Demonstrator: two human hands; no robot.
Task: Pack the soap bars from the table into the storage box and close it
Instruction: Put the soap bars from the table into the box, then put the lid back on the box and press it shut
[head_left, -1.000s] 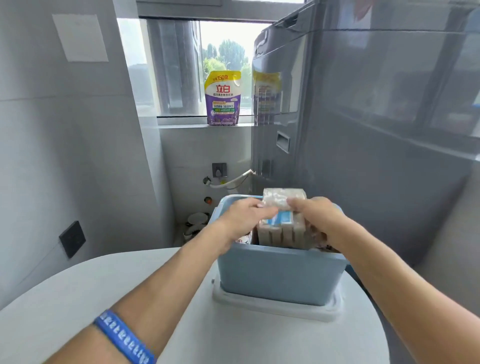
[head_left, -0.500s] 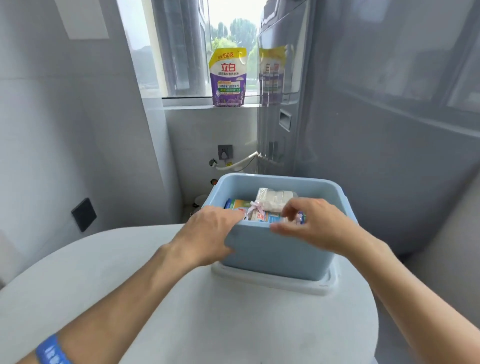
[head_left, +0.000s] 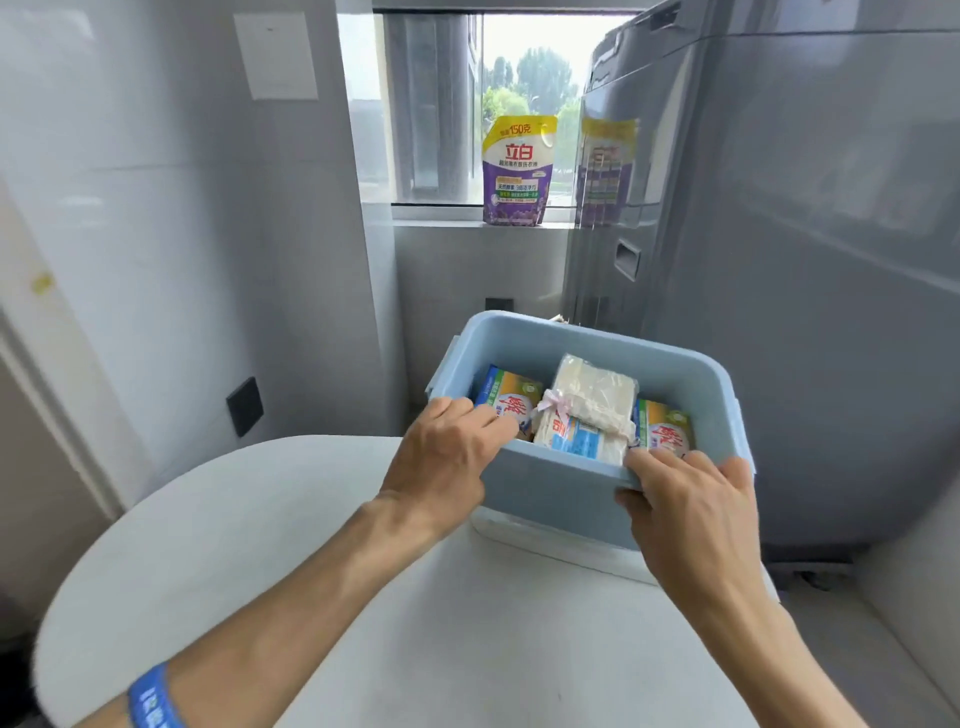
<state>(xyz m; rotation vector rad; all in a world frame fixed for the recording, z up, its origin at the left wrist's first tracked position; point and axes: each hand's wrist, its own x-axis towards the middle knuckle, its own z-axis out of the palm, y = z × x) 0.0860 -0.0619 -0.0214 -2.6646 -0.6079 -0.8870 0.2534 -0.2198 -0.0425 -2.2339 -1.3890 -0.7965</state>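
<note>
A light blue storage box (head_left: 561, 496) stands open on its white lid (head_left: 545, 540) at the far right of the round white table (head_left: 249, 545). Inside lie wrapped soap bars: a white pack with a ribbon (head_left: 587, 410) in the middle, with a green-and-orange bar to its left (head_left: 511, 397) and another to its right (head_left: 665, 428). My left hand (head_left: 447, 457) grips the box's near rim at the left corner, fingers hooked inside. My right hand (head_left: 685, 499) grips the near rim at the right corner, thumb on the outer wall.
A tall grey appliance (head_left: 779, 260) rises close behind and right of the box. A purple and yellow detergent pouch (head_left: 517, 171) stands on the window sill. A tiled wall with a dark socket (head_left: 244, 405) is to the left.
Both hands let go of the white soap pack, which now lies inside the box, and moved onto the near rim corners. The camera tilted down and closer.
</note>
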